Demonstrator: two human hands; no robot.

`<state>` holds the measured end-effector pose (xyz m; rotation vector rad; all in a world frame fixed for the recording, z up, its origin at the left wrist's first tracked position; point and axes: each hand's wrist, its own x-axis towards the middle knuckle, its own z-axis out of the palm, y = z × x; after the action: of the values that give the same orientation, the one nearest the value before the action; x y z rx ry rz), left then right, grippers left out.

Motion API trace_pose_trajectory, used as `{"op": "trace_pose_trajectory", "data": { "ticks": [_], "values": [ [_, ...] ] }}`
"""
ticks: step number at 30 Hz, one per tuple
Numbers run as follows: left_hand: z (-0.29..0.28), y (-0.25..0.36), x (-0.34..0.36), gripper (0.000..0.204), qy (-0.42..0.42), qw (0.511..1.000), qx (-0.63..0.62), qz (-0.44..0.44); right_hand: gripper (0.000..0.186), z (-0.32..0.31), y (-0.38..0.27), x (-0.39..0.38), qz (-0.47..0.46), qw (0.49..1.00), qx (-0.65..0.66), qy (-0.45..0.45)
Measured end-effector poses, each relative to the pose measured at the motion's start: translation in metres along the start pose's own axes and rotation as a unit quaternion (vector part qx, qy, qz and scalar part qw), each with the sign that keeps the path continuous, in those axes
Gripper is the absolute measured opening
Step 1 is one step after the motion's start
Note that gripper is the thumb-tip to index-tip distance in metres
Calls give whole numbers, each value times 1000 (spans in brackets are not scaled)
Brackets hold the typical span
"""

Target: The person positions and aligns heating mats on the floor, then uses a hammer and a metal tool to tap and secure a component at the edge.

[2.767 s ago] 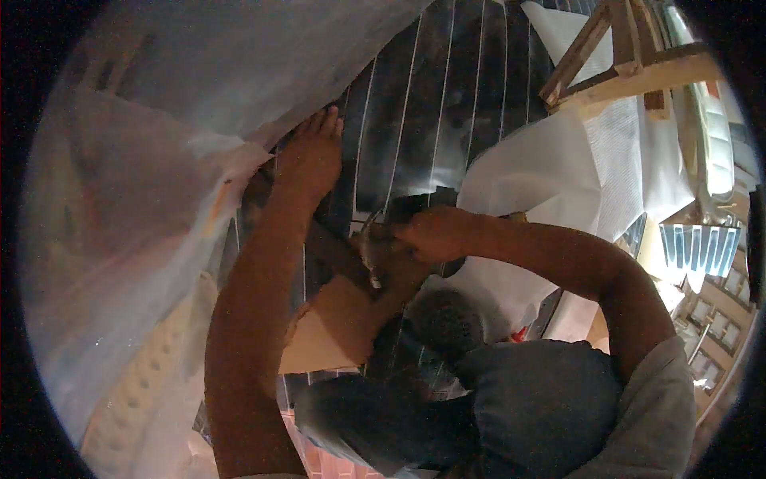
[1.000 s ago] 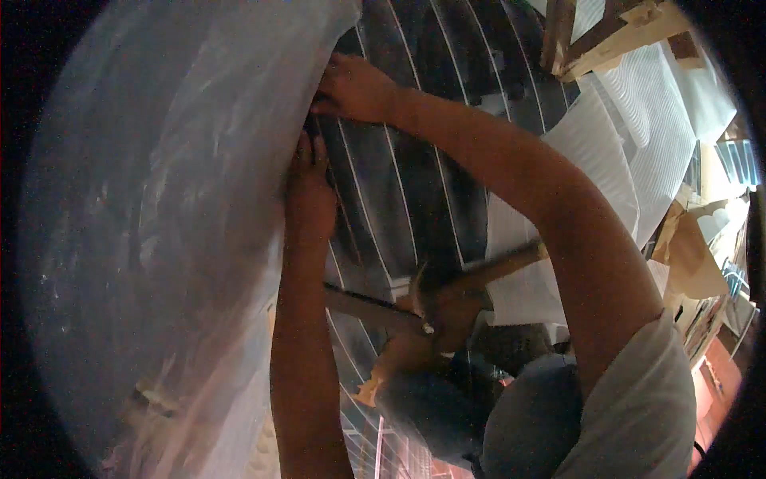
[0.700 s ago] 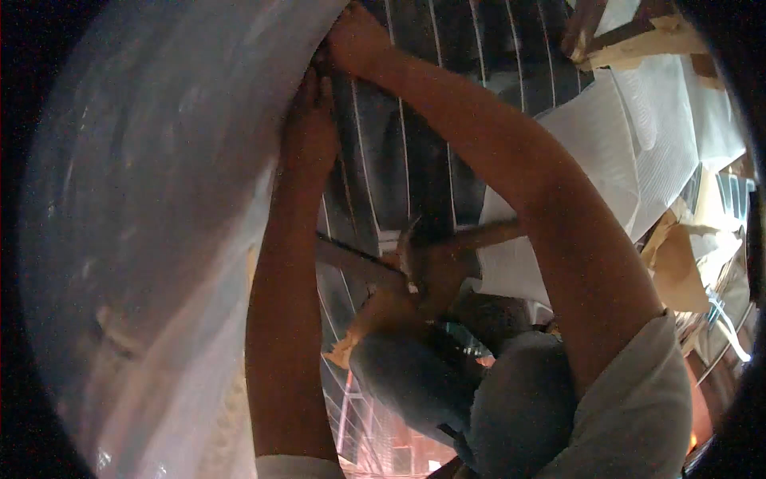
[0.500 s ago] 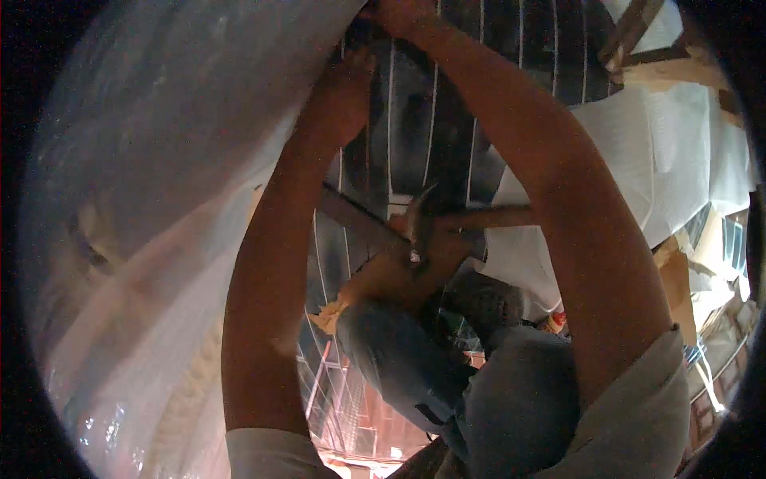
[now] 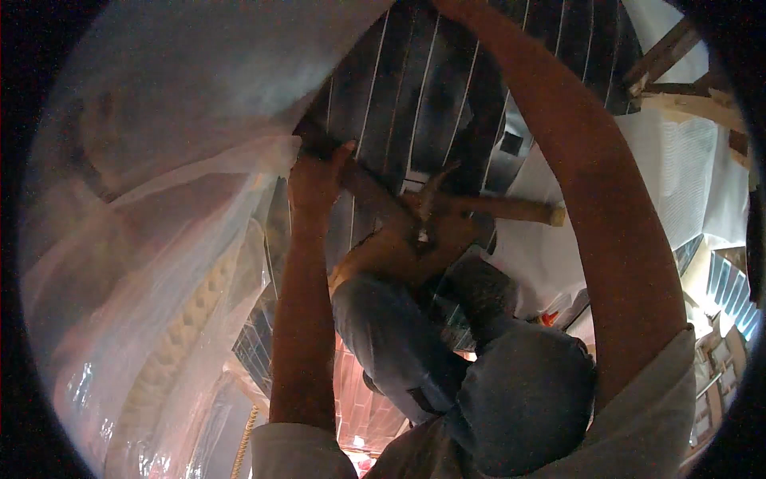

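- From the head view, I'd call the work partway along: translucent plastic sheeting covers the left, while the dark, white-lined surface lies bare through the middle.
- The left hand is at the sheeting's edge, thumb raised; I can't tell whether its fingers are clamped.
- The right hand is cut off above, right of the sheeting, its grip unreadable.
- The claw hammer lies untouched between the forearms.

Right hand cut by top edge, fingers unseen, left hand dim, hold unclear
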<state>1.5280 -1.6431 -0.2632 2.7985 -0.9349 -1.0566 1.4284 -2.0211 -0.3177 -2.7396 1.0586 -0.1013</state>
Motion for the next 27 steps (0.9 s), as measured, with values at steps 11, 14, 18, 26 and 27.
{"op": "trace_pose_trajectory", "data": {
  "ticks": [11,14,18,26,27],
  "values": [
    [40,-14,16,69,144,985,-83,37,83,-26,1,-22,-47,975,5,-216],
    [54,-10,42,70,144,982,-65,99,82,-15,7,-27,-112,993,4,-44],
    [54,-29,60,69,243,951,-33,190,78,-21,-30,-22,-77,994,48,-55],
    [0,79,21,63,16,976,-214,-42,79,11,13,7,-87,992,-49,-81],
    [-6,77,20,62,-25,968,-237,-72,80,8,8,8,-95,992,-45,-71]
  ]
}}
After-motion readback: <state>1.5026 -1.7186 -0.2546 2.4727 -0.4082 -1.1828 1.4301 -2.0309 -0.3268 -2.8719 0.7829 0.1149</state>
